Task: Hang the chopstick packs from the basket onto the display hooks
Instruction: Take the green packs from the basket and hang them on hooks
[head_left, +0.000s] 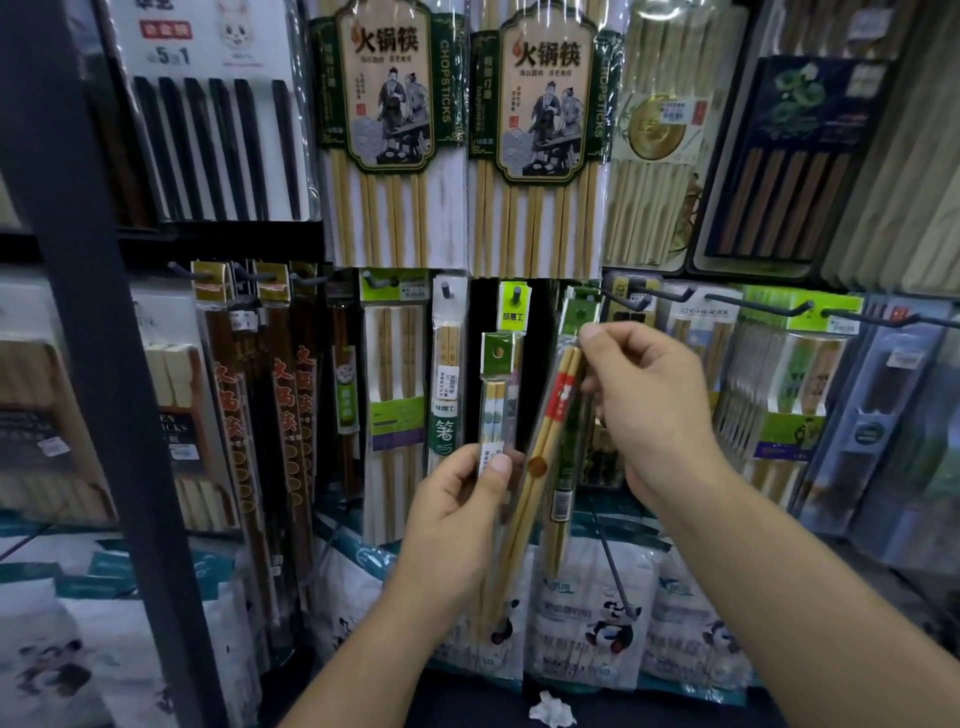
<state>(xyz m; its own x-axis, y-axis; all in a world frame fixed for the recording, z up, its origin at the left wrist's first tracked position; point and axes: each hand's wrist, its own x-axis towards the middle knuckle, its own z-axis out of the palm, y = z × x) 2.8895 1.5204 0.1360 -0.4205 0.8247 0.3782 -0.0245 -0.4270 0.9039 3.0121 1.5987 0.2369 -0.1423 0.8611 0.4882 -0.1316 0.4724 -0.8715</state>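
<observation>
Fingers (497, 464) of my left hand (452, 519) pinch a light, slippery chopstick pack (497, 364) mid-length, while my right hand (654, 410), at two o'clock, nips the red-banded pack (563, 395) near its thin top, likely the surest hold.

Protruding hooks (670, 294) and hung packs (445, 374) crowd the dark gap (482, 306).

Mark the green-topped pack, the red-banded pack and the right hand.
green-topped pack (494, 410): head view, printed stick tops below the header.
red-banded pack (546, 436): head view, bare sticks below the red band.
right hand (654, 410): head view, back of hand.

Left hand (457, 519), right hand (649, 410) — both curled
</observation>
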